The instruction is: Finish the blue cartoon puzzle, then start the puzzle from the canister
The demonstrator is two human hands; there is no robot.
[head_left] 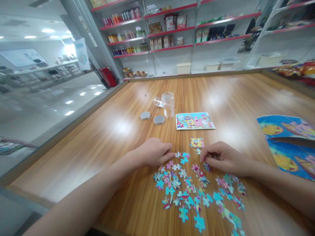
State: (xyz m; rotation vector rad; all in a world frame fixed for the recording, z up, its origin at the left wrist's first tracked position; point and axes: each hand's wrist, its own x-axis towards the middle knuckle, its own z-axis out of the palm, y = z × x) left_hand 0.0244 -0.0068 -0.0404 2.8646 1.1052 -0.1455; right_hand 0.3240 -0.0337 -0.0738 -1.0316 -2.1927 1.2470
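Note:
Several loose jigsaw pieces (189, 191) lie scattered on the wooden table (118, 131) in front of me. My left hand (154, 152) rests at the upper left of the pile, fingers curled, fingertips touching a small piece (177, 154). My right hand (222, 158) sits at the upper right of the pile, fingers bent in a pinch over pieces; what they grip is hidden. A small joined yellow cartoon section (196, 142) lies just beyond both hands. A printed reference picture (195, 120) lies farther back.
Two clear plastic jars (168, 104), one on its side, stand behind two round metal lids (159, 119). Blue cartoon-printed sheets (287, 137) lie at the right edge. Shop shelves (172, 36) with goods line the back wall. The table's left edge borders a glass partition.

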